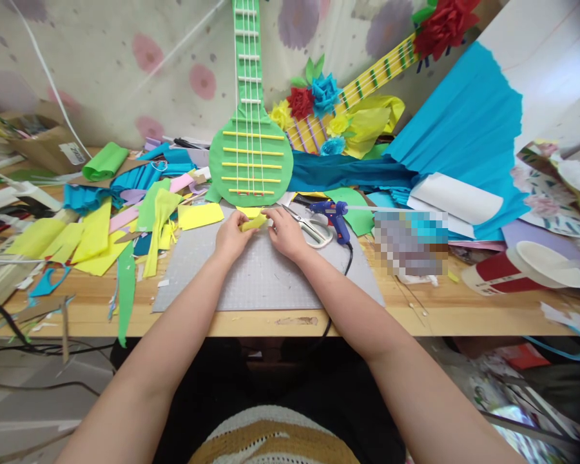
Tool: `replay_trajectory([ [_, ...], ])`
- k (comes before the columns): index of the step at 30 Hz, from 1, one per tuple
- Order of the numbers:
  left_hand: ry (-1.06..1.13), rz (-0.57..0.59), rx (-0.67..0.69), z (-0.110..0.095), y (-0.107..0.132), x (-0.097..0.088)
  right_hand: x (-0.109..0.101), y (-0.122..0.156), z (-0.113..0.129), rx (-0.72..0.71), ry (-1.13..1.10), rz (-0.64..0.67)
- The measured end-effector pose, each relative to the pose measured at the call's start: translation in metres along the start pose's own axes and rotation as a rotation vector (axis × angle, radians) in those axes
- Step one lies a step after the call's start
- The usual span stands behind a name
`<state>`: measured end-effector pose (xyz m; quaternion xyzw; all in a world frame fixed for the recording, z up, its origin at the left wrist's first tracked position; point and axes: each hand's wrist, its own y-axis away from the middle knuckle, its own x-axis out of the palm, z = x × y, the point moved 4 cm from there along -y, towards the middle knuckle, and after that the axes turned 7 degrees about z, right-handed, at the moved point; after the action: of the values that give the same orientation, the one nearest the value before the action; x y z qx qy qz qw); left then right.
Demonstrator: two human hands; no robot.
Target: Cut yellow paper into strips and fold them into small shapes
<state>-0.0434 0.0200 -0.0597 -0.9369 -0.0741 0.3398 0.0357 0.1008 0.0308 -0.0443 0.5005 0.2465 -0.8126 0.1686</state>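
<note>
My left hand (232,237) and my right hand (286,233) meet over a grey cutting mat (270,283). Between them is a small piece of yellow crepe paper (254,223), pinched by the fingers of both hands. Just behind stands a green paper banjo-like instrument (251,158) with white strings and yellow bars. Scissors with white handles (318,234) lie right beside my right hand, and a blue glue gun (335,219) is a little farther right. Left of my left hand rests a flat yellow paper piece (200,216).
Yellow and green paper scraps (91,235) cover the left side. A yellow paper guitar (377,74) with paper flowers leans at the back. Blue crepe paper (464,129) spreads on the right, near a red and white paper cup (522,267). The glue gun's black cord (350,258) hangs over the table edge.
</note>
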Motion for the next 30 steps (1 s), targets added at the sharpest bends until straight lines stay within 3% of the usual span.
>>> replay_trajectory([
  [9,-0.093,0.034,0.030,-0.002,0.001,0.000,0.003,0.001,0.000,-0.040,0.028,0.020],
  [14,0.003,0.071,0.066,-0.007,0.004,0.000,0.005,-0.001,-0.003,-0.011,0.036,0.014],
  [18,0.112,0.077,0.054,-0.001,0.002,-0.003,0.002,-0.002,-0.008,0.013,0.015,-0.011],
  [22,0.027,0.072,0.020,0.007,-0.001,-0.004,0.002,-0.001,-0.009,-0.048,0.037,-0.002],
  [26,-0.094,0.071,-0.012,0.006,0.002,-0.005,0.003,0.002,-0.002,-0.174,0.025,0.096],
  [30,-0.207,0.063,-0.063,0.003,0.006,-0.007,0.006,0.003,-0.002,-0.192,-0.076,0.201],
])
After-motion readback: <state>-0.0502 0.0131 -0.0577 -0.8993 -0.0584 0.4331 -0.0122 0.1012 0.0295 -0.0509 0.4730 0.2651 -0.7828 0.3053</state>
